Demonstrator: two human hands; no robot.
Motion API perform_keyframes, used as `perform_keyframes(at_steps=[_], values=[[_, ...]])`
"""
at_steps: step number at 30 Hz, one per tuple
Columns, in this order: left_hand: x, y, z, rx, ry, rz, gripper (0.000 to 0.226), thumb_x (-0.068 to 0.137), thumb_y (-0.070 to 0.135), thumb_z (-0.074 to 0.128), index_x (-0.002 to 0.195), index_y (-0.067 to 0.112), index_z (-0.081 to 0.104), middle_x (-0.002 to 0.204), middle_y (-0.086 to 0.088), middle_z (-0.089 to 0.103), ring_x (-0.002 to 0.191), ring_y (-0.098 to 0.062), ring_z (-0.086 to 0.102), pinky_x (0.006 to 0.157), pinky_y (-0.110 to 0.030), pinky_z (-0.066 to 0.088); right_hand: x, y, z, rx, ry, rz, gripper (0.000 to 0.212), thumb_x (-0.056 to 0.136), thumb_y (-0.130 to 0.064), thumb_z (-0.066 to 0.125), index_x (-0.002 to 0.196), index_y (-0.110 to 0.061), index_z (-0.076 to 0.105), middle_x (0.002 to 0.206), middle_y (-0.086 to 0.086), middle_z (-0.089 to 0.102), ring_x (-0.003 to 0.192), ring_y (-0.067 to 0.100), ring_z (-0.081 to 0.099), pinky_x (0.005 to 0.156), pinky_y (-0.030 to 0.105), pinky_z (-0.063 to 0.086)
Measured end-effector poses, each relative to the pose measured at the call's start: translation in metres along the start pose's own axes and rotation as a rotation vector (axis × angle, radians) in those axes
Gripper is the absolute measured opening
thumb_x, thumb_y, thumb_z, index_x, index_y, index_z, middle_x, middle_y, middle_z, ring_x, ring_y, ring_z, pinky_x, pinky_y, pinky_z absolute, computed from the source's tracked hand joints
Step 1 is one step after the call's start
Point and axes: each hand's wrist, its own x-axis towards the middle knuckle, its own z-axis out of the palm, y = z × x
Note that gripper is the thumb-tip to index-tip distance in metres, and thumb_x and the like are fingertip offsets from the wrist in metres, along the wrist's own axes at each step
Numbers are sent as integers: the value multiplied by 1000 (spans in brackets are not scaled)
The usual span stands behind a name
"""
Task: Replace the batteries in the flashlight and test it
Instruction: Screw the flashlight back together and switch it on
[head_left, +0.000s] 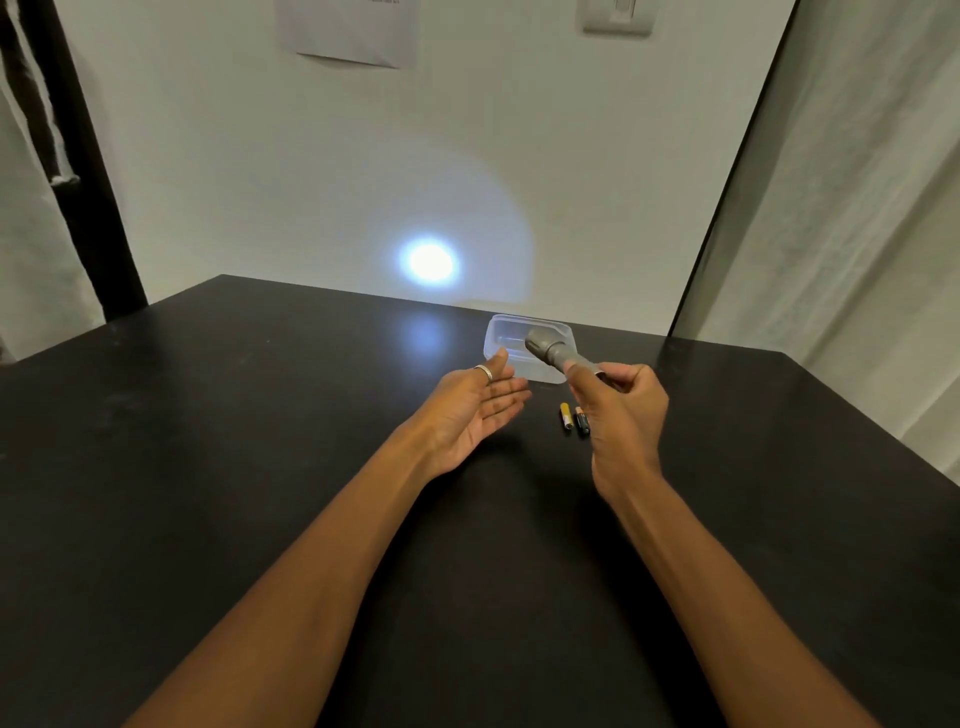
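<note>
My right hand (621, 415) is shut on a grey flashlight (550, 349), whose head points up and away toward the wall. The flashlight is lit: a bright spot of light (430, 261) with a wide pale halo shows on the white wall. My left hand (475, 410) hovers open, palm up, just left of the flashlight, with a ring on one finger and nothing in it. Two small batteries (574, 417) lie side by side on the black table, just left of my right hand.
A clear plastic container (501, 338) stands on the black table (260, 441) behind the flashlight, near the far edge by the wall. A paper and a light switch (617, 15) are on the wall. A curtain (857, 234) hangs at the right.
</note>
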Motion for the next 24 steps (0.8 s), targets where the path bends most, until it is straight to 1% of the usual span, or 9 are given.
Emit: perform_keyframes(at_steps=[3,5,8,11,13,16,19,22,24], values=[[2,-1,0,-1,-11,5,48,101,38,60,131,2,54,127,-19,69,111,-25,72,88,-31,61,-6,1,6,-120,-42,-80,30,79,-16,87,93,-18,60,88,0,66,69,3,66,56,16,54],[3,-1,0,-14,-16,17,44,101,36,60,127,1,59,117,-17,74,104,-23,75,82,-30,62,-12,3,10,-161,-90,-143,31,78,-15,87,89,-21,59,88,-3,67,72,-2,66,60,15,55],[4,-1,1,-33,16,46,38,101,34,61,119,1,67,93,-9,78,84,-15,75,75,-27,61,-21,7,17,-235,-170,-212,32,75,-18,90,87,-23,61,92,-4,69,86,8,70,74,27,60],[6,-1,-3,-48,49,83,34,102,31,60,104,0,73,81,-8,76,69,-13,72,68,-25,59,-27,7,22,-269,-280,-236,36,72,-19,92,93,-14,63,101,5,71,97,16,71,84,35,61],[6,1,-7,-53,60,81,34,102,30,60,93,1,76,78,-11,73,66,-17,69,65,-26,59,-30,6,23,-249,-351,-224,37,72,-15,92,96,-8,65,105,10,71,101,18,71,90,37,60],[4,2,-11,-47,112,52,29,99,28,64,105,1,71,73,-8,70,61,-15,66,58,-27,58,-32,5,20,-226,-437,-210,30,78,-4,86,102,-3,68,109,14,71,107,23,71,97,39,58],[3,3,-12,-28,140,33,25,98,25,65,107,2,69,73,-6,69,59,-13,65,54,-25,56,-32,5,18,-221,-473,-213,24,82,5,78,103,-2,71,112,16,70,109,22,71,100,38,57],[3,5,-13,-19,150,25,30,98,24,66,113,-2,68,81,-11,68,71,-19,66,62,-30,59,-33,4,18,-266,-492,-261,24,83,3,79,102,-9,71,112,13,69,108,18,71,97,33,58],[4,5,-13,-18,149,22,35,97,24,67,118,-5,67,86,-13,67,77,-23,64,70,-33,57,-34,4,17,-295,-503,-310,26,82,0,81,102,-14,71,111,9,69,105,15,72,94,28,59]])
